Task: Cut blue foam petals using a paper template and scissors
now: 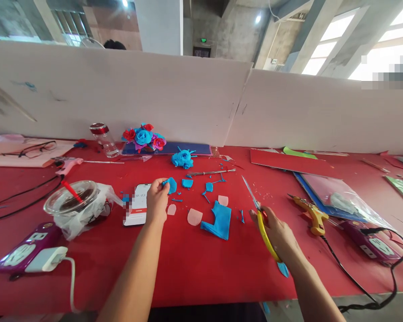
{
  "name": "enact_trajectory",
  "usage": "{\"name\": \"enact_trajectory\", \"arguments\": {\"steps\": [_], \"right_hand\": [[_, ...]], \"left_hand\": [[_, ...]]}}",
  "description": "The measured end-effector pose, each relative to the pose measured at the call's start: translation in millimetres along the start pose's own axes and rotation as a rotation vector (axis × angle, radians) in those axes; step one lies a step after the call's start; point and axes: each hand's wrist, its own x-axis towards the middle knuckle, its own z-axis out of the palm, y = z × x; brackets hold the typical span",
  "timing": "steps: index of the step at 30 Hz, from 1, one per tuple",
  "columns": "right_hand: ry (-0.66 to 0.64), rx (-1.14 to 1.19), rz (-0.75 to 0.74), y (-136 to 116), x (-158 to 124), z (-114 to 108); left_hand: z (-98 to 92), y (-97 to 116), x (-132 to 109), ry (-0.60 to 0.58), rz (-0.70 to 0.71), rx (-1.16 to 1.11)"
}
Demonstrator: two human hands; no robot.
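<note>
Pinched in the fingers of my left hand (pixel 157 201) is a blue paper petal (pixel 171 185), held above the table beside a phone (pixel 140 203). My right hand (pixel 278 230) grips yellow-handled scissors (pixel 266 236), blades pointing away and up to the left. Between my hands lie a larger cut piece of blue crepe paper (pixel 221 221) and pale pink petal templates (pixel 195 217). Farther off are small blue petals (pixel 187 183) and a blue paper flower cluster (pixel 183 158). A blue scrap (pixel 283 269) shows below the scissor handle.
On the left stand a drink cup (pixel 70 199) in a plastic bag, a purple power strip (pixel 28 246) and a pink glue gun (pixel 69 165). A yellow glue gun (pixel 314 217) with a cord lies right. Behind are a glass bottle (pixel 105 139), a paper bouquet (pixel 143 137) and a white partition (pixel 154 94).
</note>
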Motion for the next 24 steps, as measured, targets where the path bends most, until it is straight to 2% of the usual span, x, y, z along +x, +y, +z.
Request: {"name": "enact_trajectory", "arguments": {"steps": [3,7,12,16,20,24], "right_hand": [[0.038,-0.172,0.057,14,14,4],[0.068,-0.252,0.113,20,20,13],[0.142,-0.243,0.089,23,23,23],[0.134,-0.234,0.109,23,23,23],[0.130,-0.224,0.114,22,23,21],[0.143,-0.197,0.130,20,21,20]], "left_hand": [[8.5,-4,17,-0.103,0.025,0.148],[36.5,-15,41,-0.204,0.125,0.478],[57.5,-26,61,-0.241,0.190,0.628],[56.6,-29,66,-0.246,0.201,0.700],[47.3,-24,67,-0.187,0.204,0.738],[35.0,-11,49,-0.143,0.241,0.745]]}}
